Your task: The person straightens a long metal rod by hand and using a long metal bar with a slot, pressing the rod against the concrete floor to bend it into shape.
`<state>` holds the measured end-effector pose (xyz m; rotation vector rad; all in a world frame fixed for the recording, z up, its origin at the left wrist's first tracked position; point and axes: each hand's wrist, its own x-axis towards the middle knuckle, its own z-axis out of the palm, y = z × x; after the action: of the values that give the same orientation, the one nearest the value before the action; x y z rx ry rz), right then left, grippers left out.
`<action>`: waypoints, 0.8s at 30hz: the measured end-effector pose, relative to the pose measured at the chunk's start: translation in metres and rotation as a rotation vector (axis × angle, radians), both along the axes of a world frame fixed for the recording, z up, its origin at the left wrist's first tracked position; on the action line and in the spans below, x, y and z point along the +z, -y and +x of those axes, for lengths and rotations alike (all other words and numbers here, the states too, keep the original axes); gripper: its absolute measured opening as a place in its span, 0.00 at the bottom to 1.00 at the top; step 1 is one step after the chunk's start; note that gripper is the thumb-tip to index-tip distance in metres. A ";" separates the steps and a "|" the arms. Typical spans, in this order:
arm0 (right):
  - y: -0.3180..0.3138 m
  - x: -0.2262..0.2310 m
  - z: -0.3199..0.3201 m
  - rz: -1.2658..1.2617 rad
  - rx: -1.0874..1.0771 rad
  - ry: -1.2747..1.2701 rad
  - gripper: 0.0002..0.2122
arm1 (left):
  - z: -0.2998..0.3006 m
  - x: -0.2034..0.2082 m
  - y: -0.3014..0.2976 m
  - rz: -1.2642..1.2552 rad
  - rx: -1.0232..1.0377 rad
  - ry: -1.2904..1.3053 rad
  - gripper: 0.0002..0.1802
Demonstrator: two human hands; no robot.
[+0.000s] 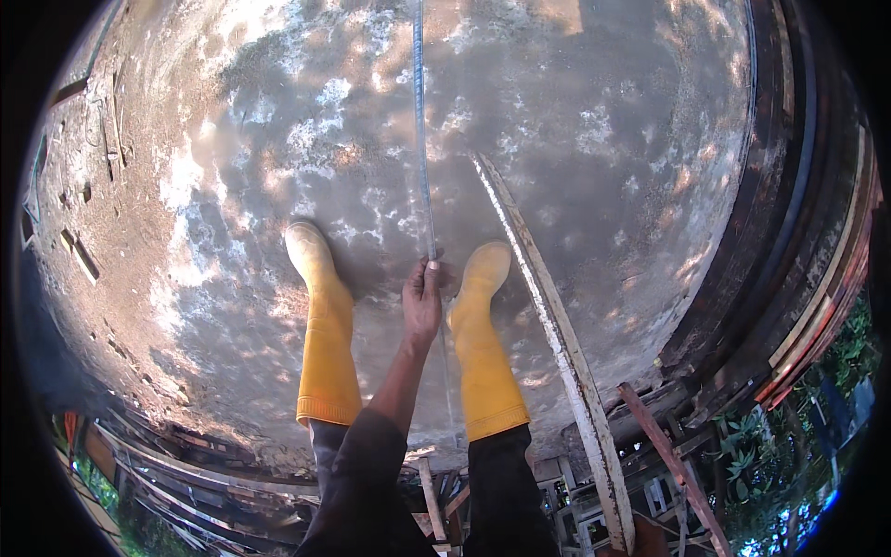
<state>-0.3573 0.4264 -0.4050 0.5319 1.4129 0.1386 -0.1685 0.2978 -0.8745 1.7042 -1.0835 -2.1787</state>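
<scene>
the left hand [423, 295] is closed on a narrow grey-blue strip [420, 121], thumb laid along it, the fingers curled in beneath. the strip is long, thin and slightly bowed, with fine regular marks along its length; it runs from the hand, between the toes of the boots, up to the top edge of the view. the right hand [648, 538] is dark and mostly cut off at the lower edge, touching the near end of a long beam [564, 348]; i cannot tell how firmly its fingers are wrapped.

the beam is straight-sided and slim, one face chalky white and flaking, the other rough brown-grey. it slants up and leftward past the right boot, its far end tapering over the floor.

two smooth yellow rubber boots [327, 325] stand apart on the concrete floor [631, 278], their rounded toes dulled by pale dust. the floor is mottled grey, gritty, blotched with whitish patches and dappled light. a dark cloth sleeve [371, 464] covers the left forearm up to near the elbow.

at the right lie long stacked boards [789, 251], weathered and dark, near a reddish wooden bar [676, 464] and green leaves [754, 455].
</scene>
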 end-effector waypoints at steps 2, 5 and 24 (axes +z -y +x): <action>-0.003 0.023 0.000 -0.032 0.068 -0.086 0.33 | -0.009 0.016 -0.011 0.021 -0.024 0.017 0.16; -0.012 0.062 0.003 -0.119 0.175 -0.205 0.33 | -0.021 0.043 -0.019 -0.027 -0.024 0.062 0.16; 0.018 0.101 0.014 0.015 0.129 -0.293 0.32 | -0.022 0.025 -0.022 -0.186 -0.070 0.253 0.17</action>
<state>-0.3430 0.4083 -0.3040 0.4872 1.7341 0.1806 -0.1903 0.3195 -0.8494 1.9174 -1.3785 -1.8662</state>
